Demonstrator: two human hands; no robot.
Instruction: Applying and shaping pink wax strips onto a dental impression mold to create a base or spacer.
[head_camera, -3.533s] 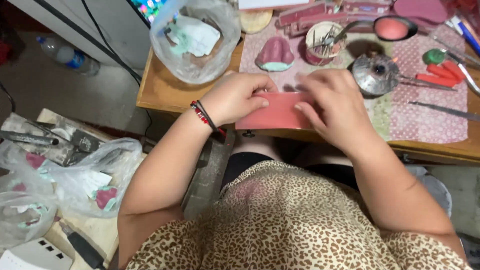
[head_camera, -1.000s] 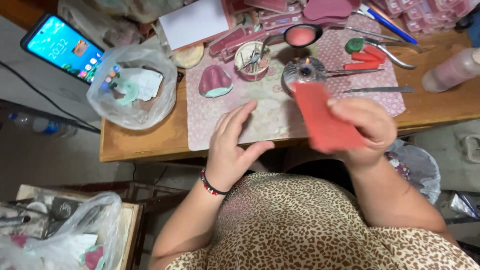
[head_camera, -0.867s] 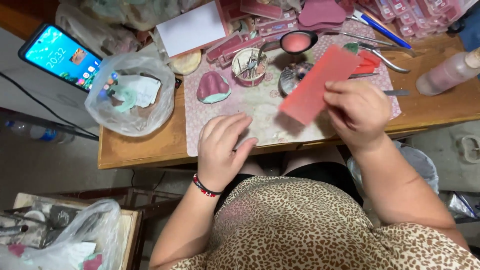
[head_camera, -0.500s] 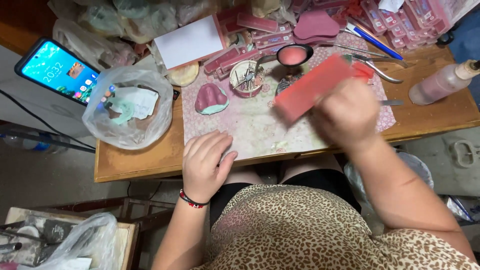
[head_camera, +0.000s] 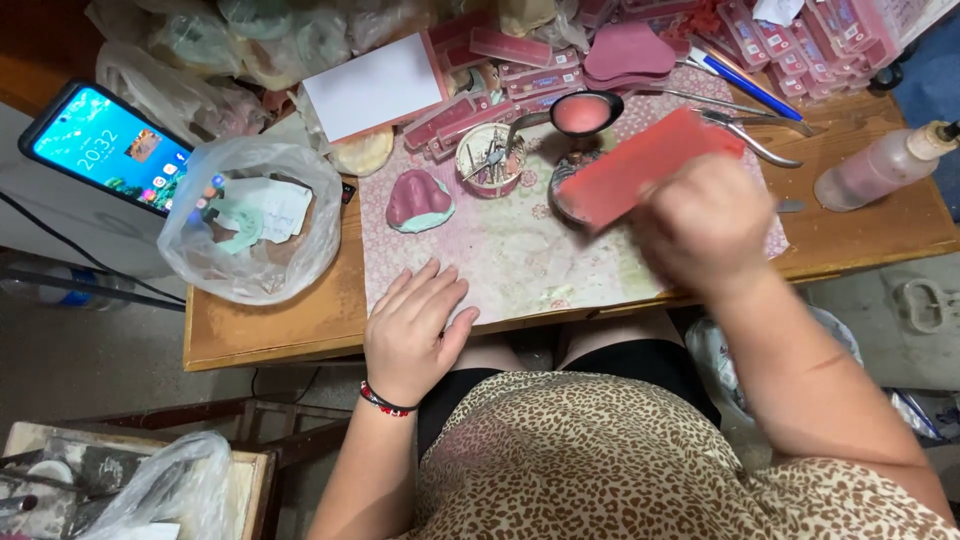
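My right hand (head_camera: 706, 226) grips a flat red rectangular sheet (head_camera: 640, 165) by its near end and holds it tilted above the patterned mat (head_camera: 520, 270), over a small round metal dish partly hidden beneath it. My left hand (head_camera: 412, 330) rests flat and empty on the mat's near edge, fingers spread, a red and black bracelet on the wrist. A pink and green dental cast (head_camera: 417, 199) lies on the mat just beyond the left hand. A small cup of metal tools (head_camera: 490, 157) and a spoon-like bowl with pink paste (head_camera: 583, 113) stand further back.
A clear plastic bag with paper scraps (head_camera: 250, 220) sits at the wooden table's left end, a lit phone (head_camera: 105, 147) beyond it. Pink boxes, pliers (head_camera: 750, 135), a blue pen (head_camera: 755, 88) and a squeeze bottle (head_camera: 880, 165) crowd the back and right.
My right hand lifted the red sheet off the mat and carried it up and back over the metal dish. My left hand slid back to the mat's near edge.
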